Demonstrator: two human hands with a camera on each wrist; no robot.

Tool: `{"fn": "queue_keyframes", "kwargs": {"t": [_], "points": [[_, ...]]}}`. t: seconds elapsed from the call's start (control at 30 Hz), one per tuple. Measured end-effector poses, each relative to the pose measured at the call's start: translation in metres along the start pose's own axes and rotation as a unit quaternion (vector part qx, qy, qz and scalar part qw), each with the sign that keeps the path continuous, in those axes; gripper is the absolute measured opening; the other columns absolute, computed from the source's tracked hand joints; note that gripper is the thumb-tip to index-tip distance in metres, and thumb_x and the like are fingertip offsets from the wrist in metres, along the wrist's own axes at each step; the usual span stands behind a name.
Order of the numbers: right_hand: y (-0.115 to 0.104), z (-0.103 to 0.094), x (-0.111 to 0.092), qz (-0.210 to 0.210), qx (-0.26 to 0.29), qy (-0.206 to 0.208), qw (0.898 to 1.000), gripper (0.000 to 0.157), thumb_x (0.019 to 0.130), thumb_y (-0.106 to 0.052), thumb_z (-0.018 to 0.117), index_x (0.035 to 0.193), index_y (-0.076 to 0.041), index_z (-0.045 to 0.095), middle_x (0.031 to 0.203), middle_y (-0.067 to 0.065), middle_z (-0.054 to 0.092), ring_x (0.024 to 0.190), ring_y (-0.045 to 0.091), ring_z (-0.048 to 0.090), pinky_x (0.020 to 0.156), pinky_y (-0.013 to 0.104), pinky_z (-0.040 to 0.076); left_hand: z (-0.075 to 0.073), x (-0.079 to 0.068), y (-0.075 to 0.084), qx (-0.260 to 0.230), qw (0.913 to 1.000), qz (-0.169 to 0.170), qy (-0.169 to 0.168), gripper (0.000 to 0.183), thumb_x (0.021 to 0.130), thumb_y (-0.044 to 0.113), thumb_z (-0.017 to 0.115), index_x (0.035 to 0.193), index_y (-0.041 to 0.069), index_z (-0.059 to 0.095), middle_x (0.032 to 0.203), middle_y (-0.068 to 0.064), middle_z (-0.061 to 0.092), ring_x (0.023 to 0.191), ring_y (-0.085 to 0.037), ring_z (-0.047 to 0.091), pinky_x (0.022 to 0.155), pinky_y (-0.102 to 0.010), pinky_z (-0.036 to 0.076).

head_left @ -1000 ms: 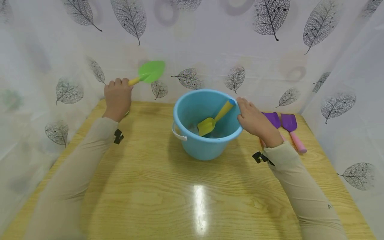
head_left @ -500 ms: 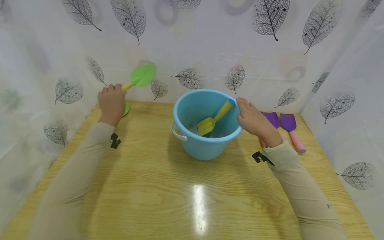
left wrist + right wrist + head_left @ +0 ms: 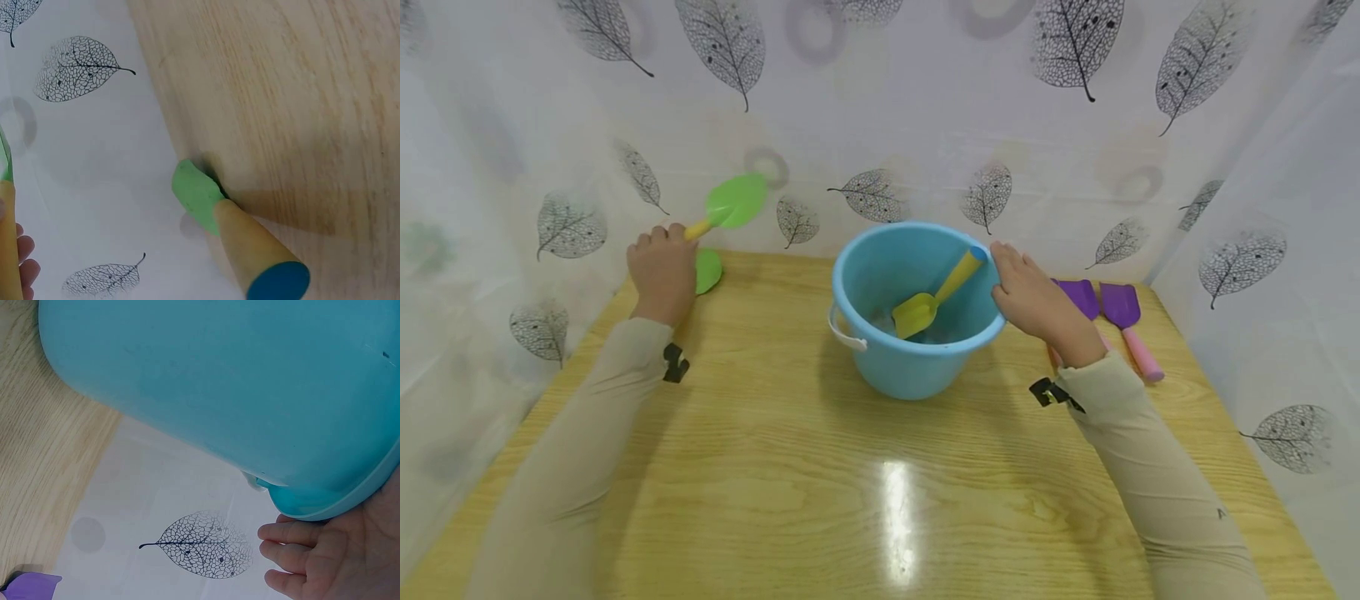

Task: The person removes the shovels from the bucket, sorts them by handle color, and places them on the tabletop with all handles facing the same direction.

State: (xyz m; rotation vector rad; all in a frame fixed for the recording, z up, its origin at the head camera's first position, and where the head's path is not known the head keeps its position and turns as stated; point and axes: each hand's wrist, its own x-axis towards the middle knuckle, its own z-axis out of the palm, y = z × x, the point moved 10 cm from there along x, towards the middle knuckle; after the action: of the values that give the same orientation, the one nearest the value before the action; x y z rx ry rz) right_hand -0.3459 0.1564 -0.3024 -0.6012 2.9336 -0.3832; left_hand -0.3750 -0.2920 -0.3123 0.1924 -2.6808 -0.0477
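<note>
My left hand grips the yellow handle of a green toy trowel, raised over the table's back left, its blade pointing up and right. A second green toy shovel is partly hidden behind that hand; in the left wrist view its yellow handle with a blue end shows. My right hand holds the right rim of a light blue bucket, the rim passing between thumb and fingers. Inside the bucket, a yellow toy shovel with a blue handle end leans against the wall.
Right of the bucket lie a purple shovel with a pink handle and another purple shovel, partly covered by the right hand. A white bucket handle hangs at the left. Leaf-print curtains enclose the wooden table.
My left hand has moved left and down toward the table with the green trowel, uncovering more of the green shovel behind it. The right hand and bucket have stayed in place.
</note>
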Motion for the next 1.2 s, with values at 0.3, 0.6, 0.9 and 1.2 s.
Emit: {"fn": "queue_keyframes", "kwargs": {"t": [0.3,0.6,0.9,1.2], "points": [[0.000,0.000,0.000,-0.001,0.002,-0.003,1.000,0.063,0.095,-0.016,0.026,0.149,0.005,-0.001,0.156,0.025,0.006,0.146,0.038,0.002,0.120,0.050,0.001,0.008,-0.007,-0.021,0.012,0.9996,-0.022,-0.012,0.042,0.101,0.027,0.040,0.114,-0.012,0.051,0.098,-0.033,0.056,0.086,-0.046,0.054,0.076,-0.055,0.047],[0.000,-0.001,0.001,-0.006,0.008,0.008,1.000,0.063,0.093,-0.015,0.026,0.148,0.007,0.004,0.156,0.025,0.008,0.146,0.039,0.004,0.120,0.051,0.004,0.019,-0.013,-0.044,0.028,0.9976,-0.049,-0.039,0.042,0.101,0.024,0.039,0.116,-0.014,0.049,0.100,-0.035,0.055,0.090,-0.050,0.055,0.080,-0.058,0.047],[-0.002,-0.002,-0.001,-0.004,0.004,0.004,1.000,0.064,0.093,-0.014,0.027,0.148,0.006,0.002,0.156,0.024,0.006,0.146,0.039,0.003,0.120,0.049,0.003,0.019,-0.022,-0.063,0.036,0.9961,-0.069,-0.040,0.044,0.102,0.024,0.037,0.114,-0.017,0.047,0.099,-0.036,0.053,0.090,-0.051,0.053,0.080,-0.059,0.047],[-0.002,-0.001,0.000,-0.006,0.009,0.004,1.000,0.064,0.093,-0.014,0.026,0.148,0.006,0.002,0.156,0.025,0.006,0.145,0.039,0.003,0.120,0.050,0.002,0.028,-0.027,-0.084,0.029,0.9896,-0.105,-0.093,0.042,0.102,0.024,0.034,0.113,-0.016,0.041,0.101,-0.036,0.048,0.093,-0.051,0.050,0.083,-0.059,0.045]]}}
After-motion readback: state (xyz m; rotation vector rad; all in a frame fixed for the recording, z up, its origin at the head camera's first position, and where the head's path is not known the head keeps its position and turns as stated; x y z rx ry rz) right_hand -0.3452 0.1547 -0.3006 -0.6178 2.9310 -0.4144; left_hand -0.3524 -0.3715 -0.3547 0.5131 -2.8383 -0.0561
